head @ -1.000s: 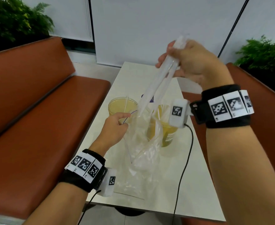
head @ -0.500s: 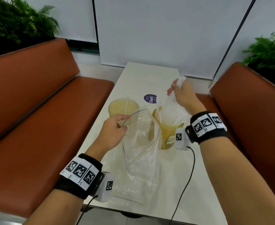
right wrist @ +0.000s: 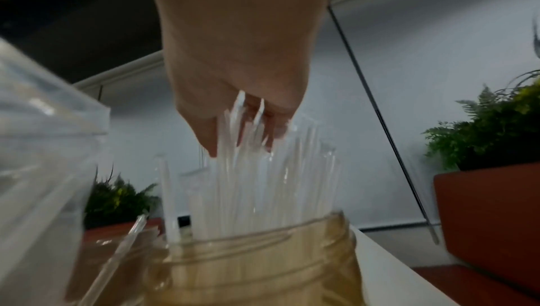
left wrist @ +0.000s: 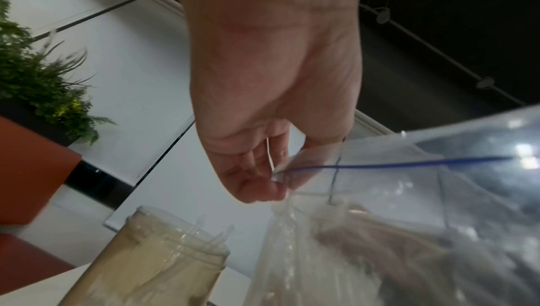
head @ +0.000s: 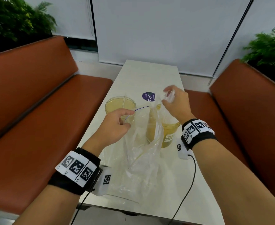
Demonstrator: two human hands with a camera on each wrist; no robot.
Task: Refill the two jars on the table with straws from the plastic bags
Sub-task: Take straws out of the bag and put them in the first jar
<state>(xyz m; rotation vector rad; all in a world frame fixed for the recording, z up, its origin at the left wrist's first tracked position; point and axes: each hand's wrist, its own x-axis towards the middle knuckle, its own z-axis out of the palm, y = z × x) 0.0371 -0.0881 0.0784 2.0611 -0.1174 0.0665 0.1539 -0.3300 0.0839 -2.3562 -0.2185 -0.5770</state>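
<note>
Two amber plastic jars stand mid-table. The left jar point(head: 117, 105) point(left wrist: 152, 262) holds only a few clear straws. Over the right jar point(head: 169, 133) point(right wrist: 263, 267) my right hand point(head: 167, 99) point(right wrist: 245, 135) grips the tops of a bunch of clear straws point(head: 171, 96) point(right wrist: 263, 184), whose lower ends stand inside that jar. My left hand point(head: 127, 118) point(left wrist: 277, 186) pinches the rim of a clear zip bag point(head: 143, 159) point(left wrist: 409, 218) with a blue seal line and holds it upright in front of the jars. The pictures are blurred around the right hand.
The narrow white table point(head: 149, 75) has orange bench seats point(head: 36, 127) on both sides. A round purple sticker point(head: 148, 96) lies beyond the jars. More flat clear plastic point(head: 125, 189) lies near the front edge, and wrist cables point(head: 187, 189) trail across the table.
My right hand has come down from high above the table with the straw bunch and set its lower ends in the right jar. The left hand has kept its pinch on the bag rim.
</note>
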